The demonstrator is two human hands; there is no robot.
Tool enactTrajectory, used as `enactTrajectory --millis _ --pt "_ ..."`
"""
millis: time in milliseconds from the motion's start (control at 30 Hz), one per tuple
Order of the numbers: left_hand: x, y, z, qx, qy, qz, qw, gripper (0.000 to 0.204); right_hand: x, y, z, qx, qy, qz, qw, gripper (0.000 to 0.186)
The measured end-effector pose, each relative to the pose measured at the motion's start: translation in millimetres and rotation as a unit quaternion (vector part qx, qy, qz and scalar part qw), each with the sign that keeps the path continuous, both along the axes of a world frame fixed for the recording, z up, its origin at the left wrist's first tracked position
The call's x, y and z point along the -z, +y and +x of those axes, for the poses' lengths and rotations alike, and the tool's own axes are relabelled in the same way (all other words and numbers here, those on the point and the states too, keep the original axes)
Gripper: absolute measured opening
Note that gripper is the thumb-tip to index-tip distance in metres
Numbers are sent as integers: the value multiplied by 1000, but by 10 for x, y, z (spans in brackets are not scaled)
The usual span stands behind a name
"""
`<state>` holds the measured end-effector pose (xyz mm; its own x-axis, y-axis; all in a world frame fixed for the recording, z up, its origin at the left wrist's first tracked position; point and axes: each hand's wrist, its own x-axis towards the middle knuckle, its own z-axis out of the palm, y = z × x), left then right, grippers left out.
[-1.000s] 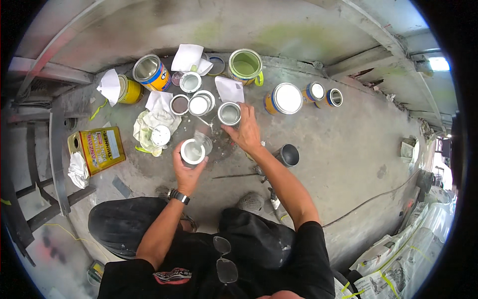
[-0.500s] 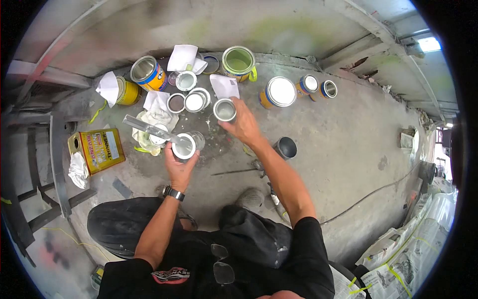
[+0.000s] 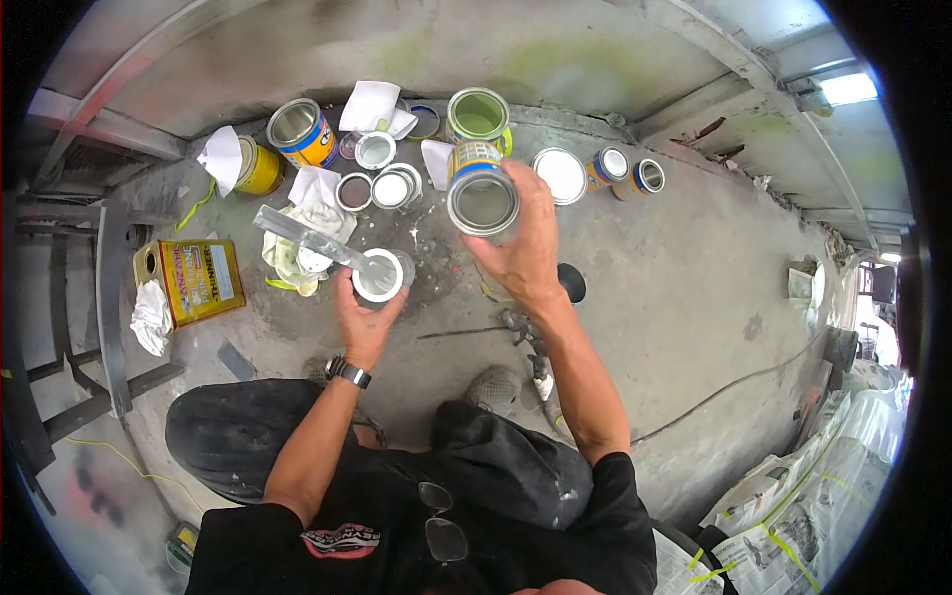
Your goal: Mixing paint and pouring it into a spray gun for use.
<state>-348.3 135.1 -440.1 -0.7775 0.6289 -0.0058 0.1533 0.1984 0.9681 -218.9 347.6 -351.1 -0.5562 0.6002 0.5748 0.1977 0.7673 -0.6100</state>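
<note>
My left hand (image 3: 363, 319) grips a small white cup (image 3: 378, 277) from below, holding it above the concrete floor. A flat clear stir stick (image 3: 307, 237) leans in the cup, slanting up to the left. My right hand (image 3: 518, 248) holds an open metal can (image 3: 482, 196) raised off the floor, its mouth facing up and grey liquid inside. The can sits to the right of the cup and higher in the view. My dark trousers and shirt fill the lower middle.
Several open paint cans (image 3: 300, 132) and lids (image 3: 560, 174) stand along the back, with a green-lined tin (image 3: 478, 114), white rags (image 3: 309, 210) and paper cones (image 3: 222, 157). A yellow rectangular tin (image 3: 193, 280) lies left. A spray gun (image 3: 531, 332) and hose (image 3: 734, 382) lie right.
My right hand has picked the metal can up from the floor and raised it toward me. The cup in my left hand has a stir stick in it and has lifted slightly.
</note>
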Motion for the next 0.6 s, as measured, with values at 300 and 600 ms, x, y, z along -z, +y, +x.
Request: enactTrajectory --millis 300,600 --pt "27 -87 -53 7 9 21 1000 74 -327 -87 -124 -8 47 -29 998 87" --pt "-158 -65 -18 31 45 19 998 73 843 27 -323 -21 -90 -192 977 80"
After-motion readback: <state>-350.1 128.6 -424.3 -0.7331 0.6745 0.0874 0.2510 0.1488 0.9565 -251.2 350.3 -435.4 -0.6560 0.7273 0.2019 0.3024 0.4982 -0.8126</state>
